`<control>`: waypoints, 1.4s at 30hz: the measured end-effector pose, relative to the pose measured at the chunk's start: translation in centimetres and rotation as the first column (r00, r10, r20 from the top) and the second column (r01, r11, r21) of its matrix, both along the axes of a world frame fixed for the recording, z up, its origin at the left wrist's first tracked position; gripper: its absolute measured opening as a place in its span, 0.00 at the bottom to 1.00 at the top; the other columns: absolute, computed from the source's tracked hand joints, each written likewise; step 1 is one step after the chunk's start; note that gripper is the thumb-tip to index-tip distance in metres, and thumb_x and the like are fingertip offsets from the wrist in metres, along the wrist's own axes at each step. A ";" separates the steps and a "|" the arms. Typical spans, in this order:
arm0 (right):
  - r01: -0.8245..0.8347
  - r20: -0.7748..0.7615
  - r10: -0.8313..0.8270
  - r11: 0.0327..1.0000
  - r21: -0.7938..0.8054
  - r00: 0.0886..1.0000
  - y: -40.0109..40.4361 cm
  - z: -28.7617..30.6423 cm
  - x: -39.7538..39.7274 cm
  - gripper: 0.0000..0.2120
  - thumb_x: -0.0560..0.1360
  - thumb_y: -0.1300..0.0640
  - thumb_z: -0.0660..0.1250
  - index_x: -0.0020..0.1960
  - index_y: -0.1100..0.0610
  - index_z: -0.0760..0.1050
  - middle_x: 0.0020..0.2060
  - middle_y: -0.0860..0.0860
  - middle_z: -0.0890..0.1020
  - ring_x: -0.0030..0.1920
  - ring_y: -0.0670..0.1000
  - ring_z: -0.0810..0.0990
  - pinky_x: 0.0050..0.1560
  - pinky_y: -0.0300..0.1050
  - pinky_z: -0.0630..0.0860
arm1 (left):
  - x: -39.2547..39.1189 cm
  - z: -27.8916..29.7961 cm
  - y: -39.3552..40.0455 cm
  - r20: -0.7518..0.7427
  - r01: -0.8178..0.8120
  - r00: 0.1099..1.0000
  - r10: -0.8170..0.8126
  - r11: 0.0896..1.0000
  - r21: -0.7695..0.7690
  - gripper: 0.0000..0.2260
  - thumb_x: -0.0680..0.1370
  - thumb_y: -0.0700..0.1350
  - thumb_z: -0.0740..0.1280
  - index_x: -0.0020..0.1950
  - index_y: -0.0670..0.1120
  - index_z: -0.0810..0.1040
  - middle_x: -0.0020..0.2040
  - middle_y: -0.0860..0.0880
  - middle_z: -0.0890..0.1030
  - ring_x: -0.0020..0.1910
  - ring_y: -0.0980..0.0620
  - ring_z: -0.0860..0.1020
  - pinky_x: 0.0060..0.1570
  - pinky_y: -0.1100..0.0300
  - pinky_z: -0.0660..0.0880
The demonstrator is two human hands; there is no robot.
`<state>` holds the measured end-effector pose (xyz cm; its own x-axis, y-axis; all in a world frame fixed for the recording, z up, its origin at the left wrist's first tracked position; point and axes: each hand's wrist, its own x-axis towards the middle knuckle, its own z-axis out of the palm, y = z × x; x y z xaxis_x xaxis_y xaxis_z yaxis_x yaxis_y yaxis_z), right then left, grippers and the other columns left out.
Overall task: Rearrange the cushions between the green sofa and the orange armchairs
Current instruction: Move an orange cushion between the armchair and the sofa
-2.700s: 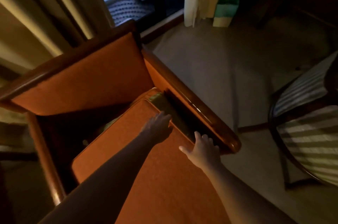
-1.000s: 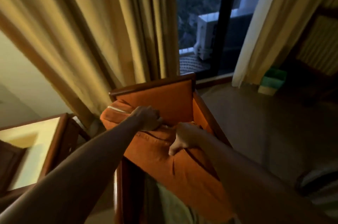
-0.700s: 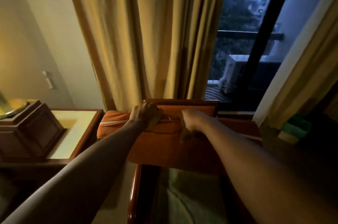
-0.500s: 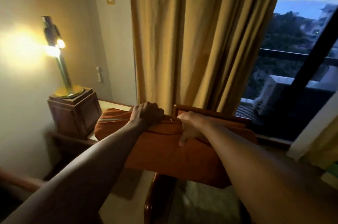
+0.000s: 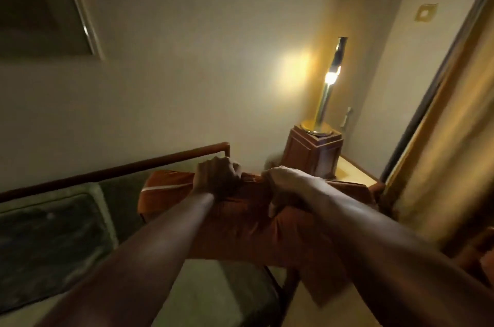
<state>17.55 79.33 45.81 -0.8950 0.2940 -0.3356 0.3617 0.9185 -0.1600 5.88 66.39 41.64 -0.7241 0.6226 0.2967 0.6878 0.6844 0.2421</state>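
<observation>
Head view first, and what a swing to the left since half a second back!
— Right: the window and most of the curtain (image 5: 454, 139) have slid off to the right edge, and the green sofa (image 5: 53, 241) with its wooden back rail has come into the picture on the left.
— The lamp (image 5: 330, 86) has moved from far left to right of centre, glowing on its wooden box (image 5: 312, 158).
— And the grip hasn't changed. Left hand (image 5: 216, 175), fingers curled shut over the top edge of the orange cushion (image 5: 251, 225); right hand (image 5: 283, 182) clenched the same way just beside it.
— Both arms out straight, cushion off any seat, carried in the air over the right end of the sofa.
— How does it look?
— Thick, rust-orange, a pale piping line along its left end, fabric bunched and creased where the fists pinch it.
— Orientation?
— Long axis runs roughly left to right across the frame, dipping toward the lower right. The gripped edge faces up and away from the person; the broad face hangs down toward the floor.
— Lower right corner?
— Blurred, and partly hidden behind the right forearm; can't tell where it ends.
</observation>
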 end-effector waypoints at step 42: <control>-0.299 0.423 0.426 0.894 -0.334 0.800 -13.6 -37.3 -31.6 0.28 0.72 0.37 0.67 0.61 0.58 0.72 0.57 0.57 0.78 0.49 0.53 0.74 0.48 0.47 0.72 | -19.7 -35.5 -18.5 0.642 -0.010 0.591 0.488 0.800 -0.599 0.13 0.78 0.50 0.61 0.57 0.43 0.75 0.55 0.42 0.79 0.50 0.43 0.77 0.46 0.53 0.73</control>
